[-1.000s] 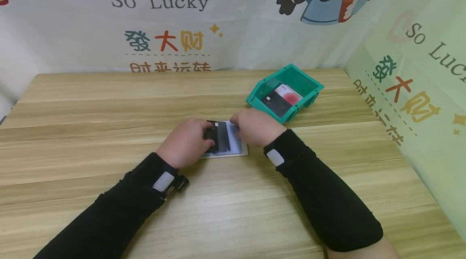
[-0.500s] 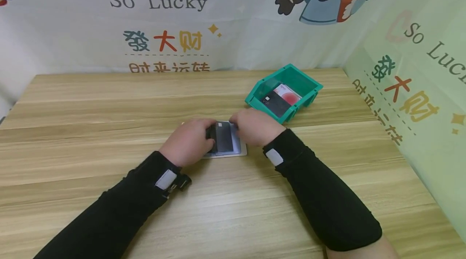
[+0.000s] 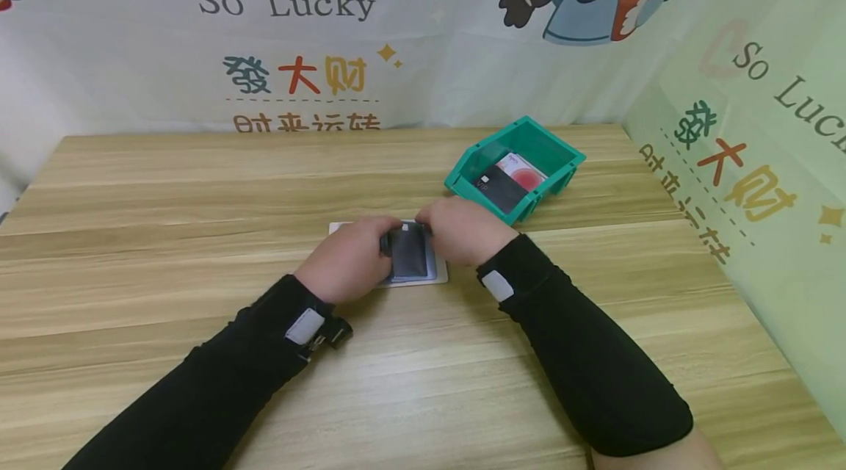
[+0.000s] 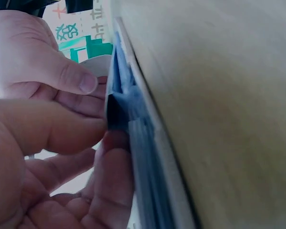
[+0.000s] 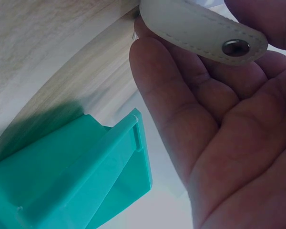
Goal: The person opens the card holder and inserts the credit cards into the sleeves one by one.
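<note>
A white card holder point(image 3: 441, 276) lies opened flat on the table, its clear sleeves facing up. My left hand point(image 3: 346, 258) pinches the left edge of a black card point(image 3: 408, 253), most of which shows inside a clear sleeve. In the left wrist view, thumb and finger meet at the dark card point(image 4: 117, 110) beside a stack of sleeves point(image 4: 145, 176). At the holder's right side, my right hand point(image 3: 465, 230) grips the sleeve's edge between thumb and fingers. The holder's strap point(image 5: 205, 36), with a metal snap, lies across the right fingers.
A green plastic bin point(image 3: 456, 182) stands just beyond my right hand, close to it. Inside are a black card point(image 3: 502, 189) and a pink and white card point(image 3: 527, 170). A printed cloth point(image 3: 297, 29) hangs behind the wooden table point(image 3: 198, 176).
My left hand has moved a little to the right, sliding the black card further into the sleeve. The right hand has stayed nearly still at the holder's right edge.
</note>
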The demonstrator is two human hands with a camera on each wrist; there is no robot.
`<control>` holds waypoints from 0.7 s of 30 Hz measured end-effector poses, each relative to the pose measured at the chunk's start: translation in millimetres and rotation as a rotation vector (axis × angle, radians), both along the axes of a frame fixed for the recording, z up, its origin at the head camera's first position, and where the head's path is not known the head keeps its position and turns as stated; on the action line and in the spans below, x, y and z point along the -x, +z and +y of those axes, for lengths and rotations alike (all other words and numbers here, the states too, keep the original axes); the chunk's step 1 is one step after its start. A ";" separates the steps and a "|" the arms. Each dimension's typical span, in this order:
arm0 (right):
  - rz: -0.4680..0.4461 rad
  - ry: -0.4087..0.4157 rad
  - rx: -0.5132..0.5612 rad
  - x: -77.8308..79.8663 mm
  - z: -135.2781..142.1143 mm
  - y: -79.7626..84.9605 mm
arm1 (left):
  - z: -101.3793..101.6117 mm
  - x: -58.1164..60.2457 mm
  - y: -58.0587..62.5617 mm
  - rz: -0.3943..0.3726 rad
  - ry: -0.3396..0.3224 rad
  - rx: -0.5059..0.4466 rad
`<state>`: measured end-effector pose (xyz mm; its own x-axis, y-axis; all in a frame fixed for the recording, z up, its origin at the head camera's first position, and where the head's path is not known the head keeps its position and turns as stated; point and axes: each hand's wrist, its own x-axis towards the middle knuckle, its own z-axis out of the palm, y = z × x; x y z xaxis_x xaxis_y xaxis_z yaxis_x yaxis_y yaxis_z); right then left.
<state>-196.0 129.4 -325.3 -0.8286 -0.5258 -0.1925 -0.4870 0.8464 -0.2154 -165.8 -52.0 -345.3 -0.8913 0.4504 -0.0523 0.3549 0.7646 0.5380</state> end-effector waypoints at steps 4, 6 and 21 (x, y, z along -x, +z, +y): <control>-0.005 -0.002 0.009 -0.1 -0.1 -0.1 | -1.7 -0.8 1.3 -0.009 -0.036 0.003; -0.002 0.002 0.010 0.1 -0.1 -0.5 | -2.1 -1.0 1.1 -0.008 -0.045 0.007; -0.027 -0.047 0.030 2.8 2.3 -2.8 | -0.1 1.6 -2.7 0.060 -0.033 0.073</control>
